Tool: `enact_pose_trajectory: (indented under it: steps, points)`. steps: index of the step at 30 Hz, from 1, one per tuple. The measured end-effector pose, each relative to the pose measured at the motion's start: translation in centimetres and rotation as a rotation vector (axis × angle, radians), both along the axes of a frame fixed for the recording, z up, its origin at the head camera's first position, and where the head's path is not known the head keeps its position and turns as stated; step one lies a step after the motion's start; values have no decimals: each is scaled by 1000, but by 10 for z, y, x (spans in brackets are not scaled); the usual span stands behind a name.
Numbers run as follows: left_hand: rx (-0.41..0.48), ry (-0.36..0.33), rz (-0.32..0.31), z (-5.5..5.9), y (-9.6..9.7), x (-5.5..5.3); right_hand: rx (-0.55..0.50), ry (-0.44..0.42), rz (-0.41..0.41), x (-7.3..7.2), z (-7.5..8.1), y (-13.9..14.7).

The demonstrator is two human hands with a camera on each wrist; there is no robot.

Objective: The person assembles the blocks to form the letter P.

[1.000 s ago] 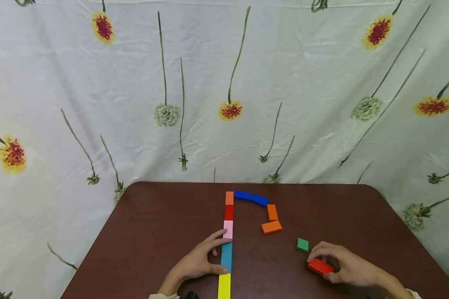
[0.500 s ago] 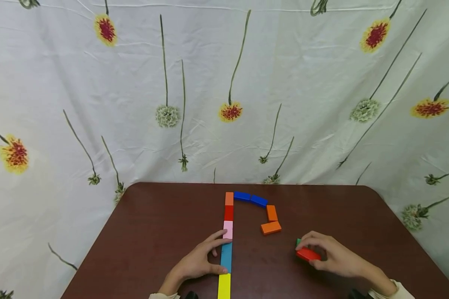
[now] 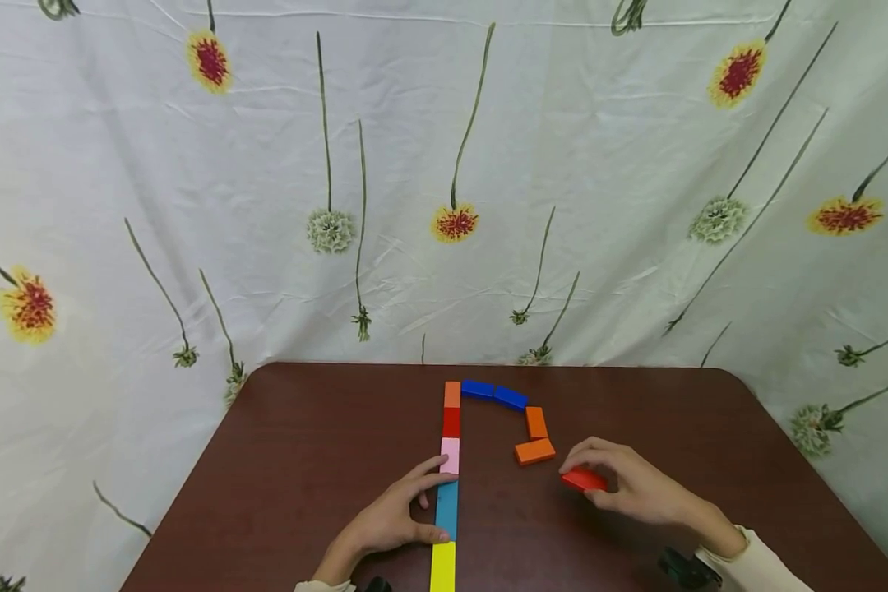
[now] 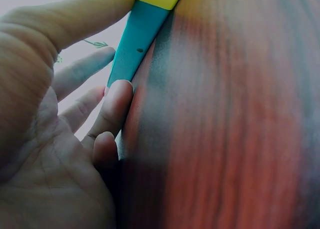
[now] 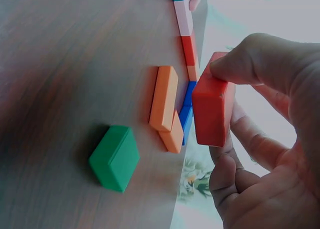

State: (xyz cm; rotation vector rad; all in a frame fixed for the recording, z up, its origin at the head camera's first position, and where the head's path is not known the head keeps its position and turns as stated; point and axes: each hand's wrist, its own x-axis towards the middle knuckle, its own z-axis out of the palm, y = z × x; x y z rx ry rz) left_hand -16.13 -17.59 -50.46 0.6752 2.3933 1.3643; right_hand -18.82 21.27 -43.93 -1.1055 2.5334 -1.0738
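My right hand pinches a red rectangular block between thumb and fingers, held over the table. In the right wrist view a green block sits on the tabletop; the hand hides it in the head view. My left hand rests against a straight row of blocks. Its thumb lies where the light blue block meets the yellow block, and its fingers touch the pink block and the light blue block's far end. A dark red block and an orange block continue the row.
From the row's far end, two dark blue blocks run rightward, followed by two orange blocks that bend back toward the near side. The brown table ends at a white flowered cloth.
The right hand has carried the red block leftward and away from me, passing over the green block, toward the orange blocks. The left hand stays in place.
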Motion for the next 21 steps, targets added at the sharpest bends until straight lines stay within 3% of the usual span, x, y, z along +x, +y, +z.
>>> enact_pose_trajectory:
  steps: [8, 15, 21]
  points:
    - [12, -5, -2, -1, 1, 1, 10, -32, 9, -12, -4, -15]
    - [9, -2, 0, -1, 1, 2, 44, 65, 27, -23, 0, -31]
    - [-4, 9, 4, 0, 1, 1, 41, 43, 55, -36, 1, -48]
